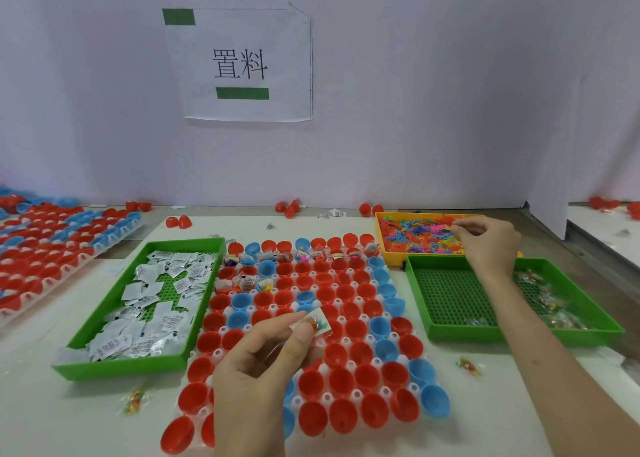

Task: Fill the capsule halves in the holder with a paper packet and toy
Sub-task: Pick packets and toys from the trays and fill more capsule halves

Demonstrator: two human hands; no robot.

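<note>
Head view: left hand (263, 363) pinches crinkly clear packet (313, 322) above round capsule halves (341, 380).

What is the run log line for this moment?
left grip: pinches clear toy packet above holder | right grip: over yellow tray, hold unclear | holder: far rows partly filled

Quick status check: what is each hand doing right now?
Left hand: pinches a clear toy packet.
Right hand: fingers curled over the yellow tray; cannot tell whether it holds a toy.
</note>
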